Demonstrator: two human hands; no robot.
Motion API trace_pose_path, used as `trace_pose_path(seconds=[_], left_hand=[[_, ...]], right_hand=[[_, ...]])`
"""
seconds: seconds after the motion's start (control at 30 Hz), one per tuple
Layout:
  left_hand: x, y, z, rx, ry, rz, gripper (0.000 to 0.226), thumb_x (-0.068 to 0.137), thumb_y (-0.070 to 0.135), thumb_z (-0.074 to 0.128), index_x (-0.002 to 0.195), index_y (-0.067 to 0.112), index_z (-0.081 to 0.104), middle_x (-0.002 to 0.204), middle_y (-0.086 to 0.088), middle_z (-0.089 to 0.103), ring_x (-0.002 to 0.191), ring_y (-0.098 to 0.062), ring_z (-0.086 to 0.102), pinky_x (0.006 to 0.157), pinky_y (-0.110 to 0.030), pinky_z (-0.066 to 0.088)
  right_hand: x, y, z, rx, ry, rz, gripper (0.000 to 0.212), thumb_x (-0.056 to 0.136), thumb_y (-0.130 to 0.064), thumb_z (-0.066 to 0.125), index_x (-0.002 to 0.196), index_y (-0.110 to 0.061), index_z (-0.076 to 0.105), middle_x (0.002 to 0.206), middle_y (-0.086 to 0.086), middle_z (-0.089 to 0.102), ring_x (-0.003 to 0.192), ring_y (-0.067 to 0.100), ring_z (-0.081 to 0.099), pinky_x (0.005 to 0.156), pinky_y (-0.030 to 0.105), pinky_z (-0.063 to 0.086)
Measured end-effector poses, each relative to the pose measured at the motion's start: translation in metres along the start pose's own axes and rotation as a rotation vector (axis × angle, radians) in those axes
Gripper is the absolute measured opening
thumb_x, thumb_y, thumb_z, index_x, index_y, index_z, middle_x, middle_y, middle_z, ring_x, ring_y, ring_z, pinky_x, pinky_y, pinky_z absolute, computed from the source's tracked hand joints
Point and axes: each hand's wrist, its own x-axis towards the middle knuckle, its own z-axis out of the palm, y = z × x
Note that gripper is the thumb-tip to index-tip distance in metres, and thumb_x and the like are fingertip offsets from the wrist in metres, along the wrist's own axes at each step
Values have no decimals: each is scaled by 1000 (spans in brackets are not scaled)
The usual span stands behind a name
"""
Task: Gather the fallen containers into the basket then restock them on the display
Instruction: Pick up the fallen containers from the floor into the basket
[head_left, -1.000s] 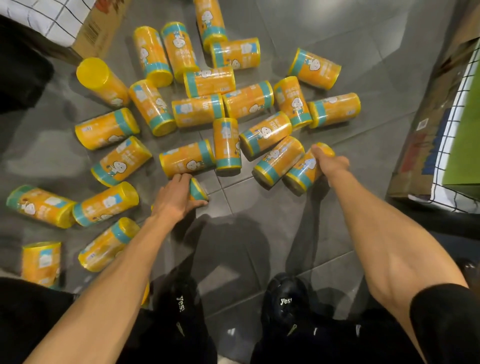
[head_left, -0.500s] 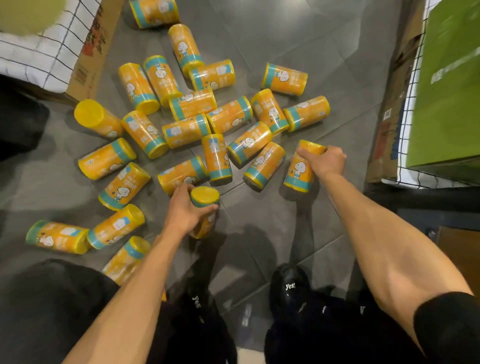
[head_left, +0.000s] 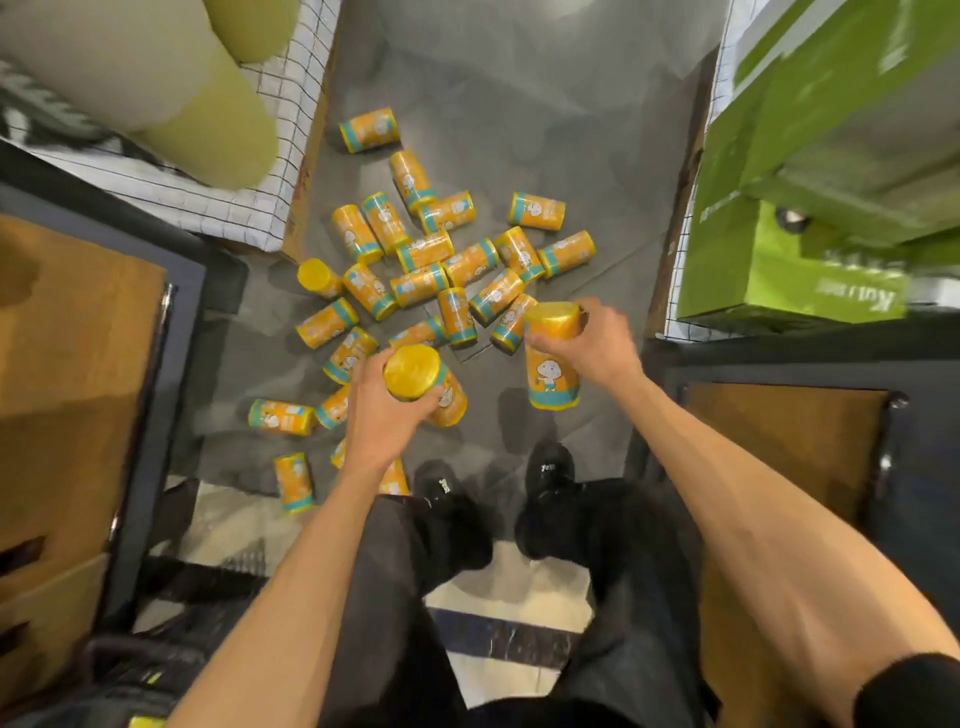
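Grey floor tiles (head_left: 519, 93) run between two stands, and I take the pile of containers (head_left: 441, 270) lying on them as my mark. Left of the pile, a white wire-grid crate (head_left: 244, 208) holds pale green rolls (head_left: 208, 119). The pile is a loose heap of yellow-orange cans on their sides, each with a teal band near one end, a white cartoon figure on the label and a yellow lid. Every lid I can see is on, so I cannot tell what is inside. A few strays lie just left of the pile.

At the pile's near edge my left hand (head_left: 382, 415) grasps one container (head_left: 415, 374) round its body, lid facing the camera. Just right of it, my right hand (head_left: 597, 348) grasps a second container (head_left: 550, 379) near its lid, upright, teal band at the bottom. Right of the pile, another grid crate (head_left: 683, 291) holds green cartons (head_left: 810, 171).
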Motion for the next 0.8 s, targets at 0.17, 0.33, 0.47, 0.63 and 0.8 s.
trace_pose_path(seconds=[0.17, 0.33, 0.47, 0.63, 0.8], left_hand=[[-62, 96, -86, -42, 59, 58, 65, 66, 32, 88, 121, 19, 56, 110, 5, 47, 103, -8, 47, 87, -20, 38], [-118, 164, -151, -137, 166, 110, 61, 67, 39, 87, 118, 24, 57, 114, 3, 52, 102, -3, 51, 81, -3, 36], [-157, 198, -186, -174, 291, 136, 66, 65, 46, 86, 119, 20, 58, 110, 2, 53, 99, 6, 51, 82, -8, 40], [-218, 217, -205, -252, 516, 94, 68, 60, 56, 82, 116, 25, 58, 108, 7, 53, 100, -4, 54, 85, -21, 44], [-273, 213, -227, -253, 735, 9, 66, 65, 54, 81, 118, 23, 56, 111, 8, 57, 102, -7, 55, 88, -29, 47]], right_hand=[[-90, -72, -81, 70, -42, -152, 78, 66, -54, 84, 128, -16, 56, 113, 0, 66, 102, 16, 62, 84, 30, 51], [-148, -129, -150, 114, -132, -285, 88, 58, -62, 81, 132, -23, 52, 115, -2, 66, 103, 16, 64, 89, 38, 55], [-180, -164, -192, 124, -158, -434, 74, 66, -43, 85, 129, -25, 50, 110, -8, 63, 99, 11, 63, 83, 28, 55], [-209, -198, -218, 117, -247, -623, 65, 64, -39, 88, 116, -29, 52, 102, -12, 65, 93, 10, 66, 80, 30, 56], [-242, -233, -218, 60, -382, -808, 70, 58, -46, 92, 115, -33, 53, 104, -14, 66, 94, 4, 66, 79, 28, 57]])
